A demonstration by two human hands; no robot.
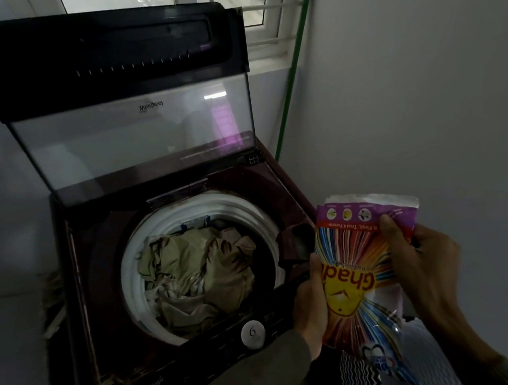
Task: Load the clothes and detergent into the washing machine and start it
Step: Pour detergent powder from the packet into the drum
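Observation:
A dark top-loading washing machine (72,285) stands with its glass lid (132,134) raised. Olive and beige clothes (198,273) lie crumpled in its white-rimmed drum. To the right of the drum I hold a colourful detergent packet (357,272), upside down to my view. My left hand (311,309) grips its left edge from behind. My right hand (420,253) holds its right side, thumb pressed on the front near the top. A small dark detergent tray (296,242) sits open at the drum's right rim.
A round white dial (252,334) sits on the machine's front control panel. A green stick (296,64) leans in the corner by the barred window (250,1). A grey wall runs along the right. Black-and-white patterned cloth (359,377) lies below the packet.

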